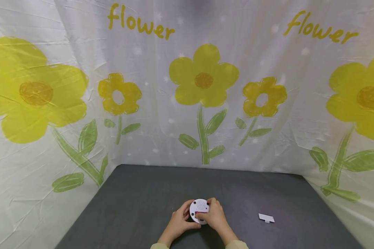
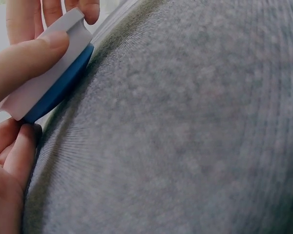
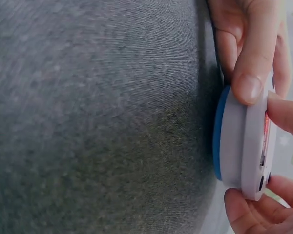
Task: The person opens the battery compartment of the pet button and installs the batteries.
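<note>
A round white device (image 1: 201,204) with a blue underside is tilted between both hands over the dark table. Its upturned back has a patch of small speaker holes, dark round feet and an uncovered battery compartment. Red shows inside the compartment, likely a battery (image 3: 266,127), partly covered by fingers. My left hand (image 1: 181,220) grips the device's rim from the left, thumb along the near edge. From the right, my right hand (image 1: 216,215) holds the far rim with its fingers, and its thumb presses at the compartment. The blue side (image 2: 66,87) faces the grey cloth in the left wrist view.
To the right on the dark grey table (image 1: 137,193) lies a small white rectangular cover (image 1: 266,218) with a tab. A white curtain (image 1: 156,138) printed with yellow flowers hangs behind the table and along its sides.
</note>
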`<state>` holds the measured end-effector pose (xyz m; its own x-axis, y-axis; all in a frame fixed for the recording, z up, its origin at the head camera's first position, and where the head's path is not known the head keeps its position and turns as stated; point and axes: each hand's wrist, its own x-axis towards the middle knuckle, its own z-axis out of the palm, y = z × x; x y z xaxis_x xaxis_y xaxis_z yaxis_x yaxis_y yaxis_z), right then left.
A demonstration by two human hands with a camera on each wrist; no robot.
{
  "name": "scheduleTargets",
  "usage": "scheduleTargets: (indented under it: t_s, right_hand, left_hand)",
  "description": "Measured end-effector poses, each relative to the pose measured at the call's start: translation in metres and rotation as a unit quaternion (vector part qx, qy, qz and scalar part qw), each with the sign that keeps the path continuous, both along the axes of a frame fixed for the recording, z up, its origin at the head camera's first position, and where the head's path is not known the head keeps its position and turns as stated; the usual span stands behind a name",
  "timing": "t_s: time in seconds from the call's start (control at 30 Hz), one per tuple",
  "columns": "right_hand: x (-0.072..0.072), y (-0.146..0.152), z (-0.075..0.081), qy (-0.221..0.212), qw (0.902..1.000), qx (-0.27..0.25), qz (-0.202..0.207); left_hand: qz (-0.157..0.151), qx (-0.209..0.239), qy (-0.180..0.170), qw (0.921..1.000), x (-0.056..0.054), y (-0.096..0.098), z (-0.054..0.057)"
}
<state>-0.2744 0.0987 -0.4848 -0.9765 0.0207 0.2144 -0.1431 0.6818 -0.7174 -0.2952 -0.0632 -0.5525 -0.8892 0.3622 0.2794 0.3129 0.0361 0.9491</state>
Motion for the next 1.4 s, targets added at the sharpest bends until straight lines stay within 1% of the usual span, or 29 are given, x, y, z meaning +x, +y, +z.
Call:
scheduleTargets:
  t_s: [0.13,0.33,0.43,0.53,0.67,0.87,1.07,1.17,1.33,1.37,1.4]
  right_hand:
    - [0.0,0.004,-0.002,0.005,0.9998,-0.002,0.02]
    - [-0.001,0.016,-0.002,0.012,0.9971,-0.005,0.074]
    - [-0.002,0.026,-0.005,0.022,0.9963,-0.015,0.082]
    - [-0.003,0.04,-0.009,0.034,0.9965,-0.022,0.073]
    - [-0.003,0.062,-0.014,0.039,0.9972,-0.036,0.053]
    - [-0.001,0.096,-0.013,0.047,0.9977,-0.042,0.024]
    - [0.007,0.127,-0.008,0.024,0.9992,-0.03,-0.001]
    - [0.011,0.141,-0.005,0.005,0.9996,-0.025,-0.012]
    - [0.016,0.162,-0.002,-0.031,0.999,-0.019,-0.024]
    - [0.016,0.166,-0.002,-0.035,0.9989,-0.017,-0.027]
    - [0.017,0.17,-0.001,-0.037,0.9987,-0.015,-0.032]
  left_hand:
    - [0.005,-0.006,0.002,1.0,0.0,0.0,-0.001]
    - [0.018,-0.016,0.0,0.9997,0.0,0.0,0.0]
    - [0.025,-0.021,0.004,0.9995,-0.001,0.001,0.0]
    - [0.032,-0.029,0.005,0.9991,-0.002,0.002,-0.001]
    - [0.038,-0.031,0.002,0.9988,-0.002,0.002,-0.001]
    - [0.043,-0.032,-0.001,0.9986,0.0,0.001,0.001]
    - [0.047,-0.038,-0.008,0.9981,-0.001,0.001,0.003]
    - [0.048,-0.042,-0.016,0.9978,0.001,0.001,0.009]
    - [0.043,-0.038,-0.017,0.9982,0.013,0.002,0.027]
    - [0.043,-0.038,-0.015,0.9983,0.015,0.002,0.029]
    - [0.043,-0.038,-0.015,0.9982,0.014,0.002,0.027]
